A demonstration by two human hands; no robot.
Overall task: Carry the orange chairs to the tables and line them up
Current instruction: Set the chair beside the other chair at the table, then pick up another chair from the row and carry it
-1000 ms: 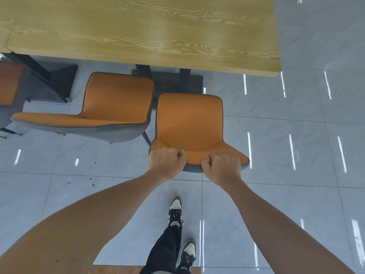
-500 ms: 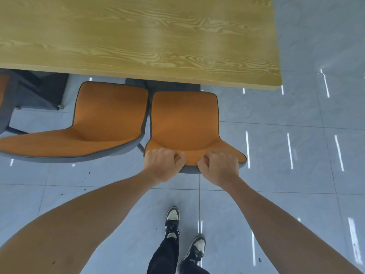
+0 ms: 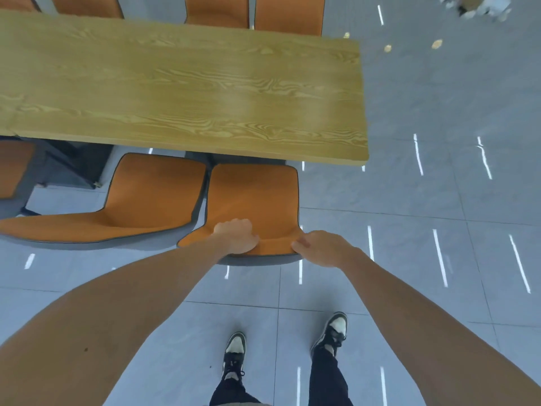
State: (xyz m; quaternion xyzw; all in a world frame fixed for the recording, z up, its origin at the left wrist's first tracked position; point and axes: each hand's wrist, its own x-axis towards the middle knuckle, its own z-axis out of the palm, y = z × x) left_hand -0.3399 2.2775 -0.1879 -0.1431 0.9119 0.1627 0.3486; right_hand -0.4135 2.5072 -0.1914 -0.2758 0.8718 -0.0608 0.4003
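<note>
An orange chair [image 3: 253, 194] with a grey shell stands in front of me, its seat front just under the near edge of the wooden table [image 3: 181, 92]. My left hand [image 3: 235, 235] is closed over the middle of the chair's backrest top. My right hand [image 3: 320, 247] grips the backrest's right corner. A second orange chair [image 3: 146, 197] sits close on its left, with a narrow gap between them. Part of a third orange chair [image 3: 13, 168] shows at the left edge.
Several orange chairs [image 3: 288, 14] line the table's far side. The floor is grey glossy tile [image 3: 424, 215], open to the right of the table. Dark table legs [image 3: 67, 162] stand under the left part. My feet [image 3: 234, 356] are behind the chair.
The chair has been pushed forward to the table's edge. My right hand slid from the backrest's middle to its right corner. My view lifted, showing the far chairs.
</note>
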